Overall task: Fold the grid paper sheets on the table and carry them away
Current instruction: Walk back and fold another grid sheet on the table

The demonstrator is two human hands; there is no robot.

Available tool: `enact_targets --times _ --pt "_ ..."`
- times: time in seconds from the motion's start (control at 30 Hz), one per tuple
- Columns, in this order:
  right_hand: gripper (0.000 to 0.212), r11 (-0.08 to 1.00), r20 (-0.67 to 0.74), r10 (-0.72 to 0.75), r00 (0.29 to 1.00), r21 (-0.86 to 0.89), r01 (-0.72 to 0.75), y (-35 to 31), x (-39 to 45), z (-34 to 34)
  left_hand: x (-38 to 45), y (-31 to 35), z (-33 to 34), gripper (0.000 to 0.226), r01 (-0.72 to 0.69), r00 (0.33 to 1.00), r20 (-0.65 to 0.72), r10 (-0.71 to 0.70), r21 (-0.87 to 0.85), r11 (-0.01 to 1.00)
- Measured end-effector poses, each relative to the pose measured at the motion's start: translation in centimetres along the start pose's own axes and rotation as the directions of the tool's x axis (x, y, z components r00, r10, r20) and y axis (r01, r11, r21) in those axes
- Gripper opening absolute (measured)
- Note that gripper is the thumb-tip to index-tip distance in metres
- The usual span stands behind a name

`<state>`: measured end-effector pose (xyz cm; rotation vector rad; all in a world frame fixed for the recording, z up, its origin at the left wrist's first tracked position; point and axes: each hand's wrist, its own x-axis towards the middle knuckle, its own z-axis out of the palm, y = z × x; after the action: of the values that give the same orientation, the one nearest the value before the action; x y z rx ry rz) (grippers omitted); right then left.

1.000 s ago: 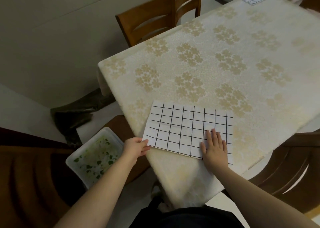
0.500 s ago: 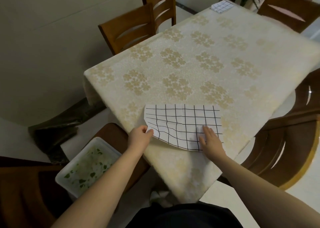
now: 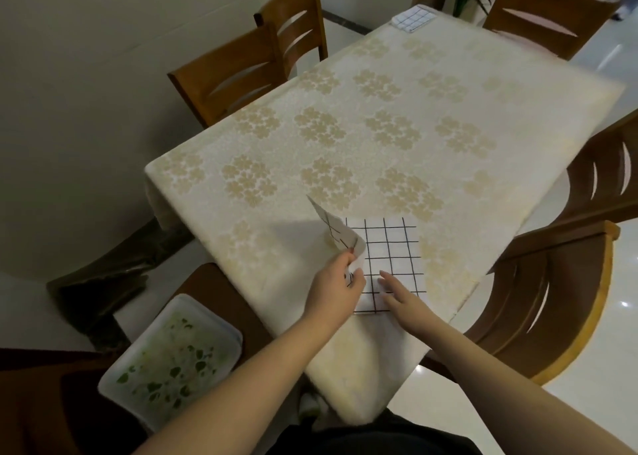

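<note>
Folding the near grid sheet (image 3: pixel 386 257) over from its left edge, at the table's (image 3: pixel 345 109) near corner.

We pinch the sheet's left edge in the left hand (image 3: pixel 333 290), its grip clenched on the paper and raising that flap so it can swing across. Our right hand (image 3: pixel 402 295) lies open and flat, grasping nothing, pressing the sheet's right part down so it won't slide, we judge. A second grid sheet (image 3: pixel 411 19) waits at the far corner, well apart.
</note>
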<state>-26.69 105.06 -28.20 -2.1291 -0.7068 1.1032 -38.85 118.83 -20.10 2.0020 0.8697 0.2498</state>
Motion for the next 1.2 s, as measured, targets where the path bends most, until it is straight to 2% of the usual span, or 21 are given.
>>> enact_targets --times 0.1,0.17,0.27,0.33,0.43,0.53,0.63,0.7,0.87,0.97,1.2 --pt "0.039 0.969 -0.080 0.035 0.996 0.246 -0.014 0.5 0.0 -2.3 0.6 1.1 3.0 0.027 -0.091 0.994 0.069 0.086 0.077 0.993" --pt "0.031 0.909 -0.109 0.084 0.990 0.416 -0.031 0.7 0.3 -3.9 1.2 1.8 4.7 0.028 -0.114 0.987 0.121 0.102 0.101 0.988" --pt "0.036 0.757 -0.096 0.218 0.971 0.644 -0.106 0.1 0.8 -6.4 2.4 2.7 6.9 0.035 -0.104 0.980 0.184 0.075 0.154 0.983" --pt "0.044 0.710 -0.082 0.216 0.973 0.697 -0.098 0.2 1.5 -8.0 3.1 3.3 8.3 0.034 -0.100 0.974 0.220 0.060 0.173 0.980" --pt "0.041 0.748 -0.092 0.260 0.961 0.648 -0.140 1.2 2.8 -9.4 4.1 3.4 10.1 0.026 -0.092 0.944 0.330 0.020 0.204 0.975" --pt "0.033 0.858 -0.157 0.325 0.933 0.464 -0.221 3.2 4.6 -9.7 5.1 2.4 10.8 0.032 -0.136 0.881 0.473 0.030 0.191 0.972" --pt "0.031 0.876 -0.136 0.328 0.935 0.413 -0.247 4.3 5.6 -9.6 6.3 0.1 9.5 0.037 -0.151 0.922 0.383 0.054 0.229 0.962" --pt "0.027 0.902 -0.155 0.318 0.935 0.355 -0.248 4.6 6.0 -9.4 7.1 -2.2 8.3 0.044 -0.166 0.946 0.320 0.057 0.325 0.931" --pt "0.027 0.963 -0.227 0.243 0.943 0.170 -0.207 4.8 6.1 -9.0 8.2 -7.1 6.1 0.085 -0.263 0.909 0.412 -0.055 0.672 0.693" --pt "0.029 0.971 -0.237 0.226 0.945 0.128 -0.201 4.9 5.6 -8.6 8.4 -8.2 5.9 0.096 -0.317 0.884 0.460 -0.082 0.719 0.618" --pt "0.032 0.977 -0.252 0.207 0.945 0.104 -0.186 5.1 5.1 -8.3 8.9 -9.2 5.7 0.105 -0.365 0.871 0.486 -0.067 0.734 0.572"
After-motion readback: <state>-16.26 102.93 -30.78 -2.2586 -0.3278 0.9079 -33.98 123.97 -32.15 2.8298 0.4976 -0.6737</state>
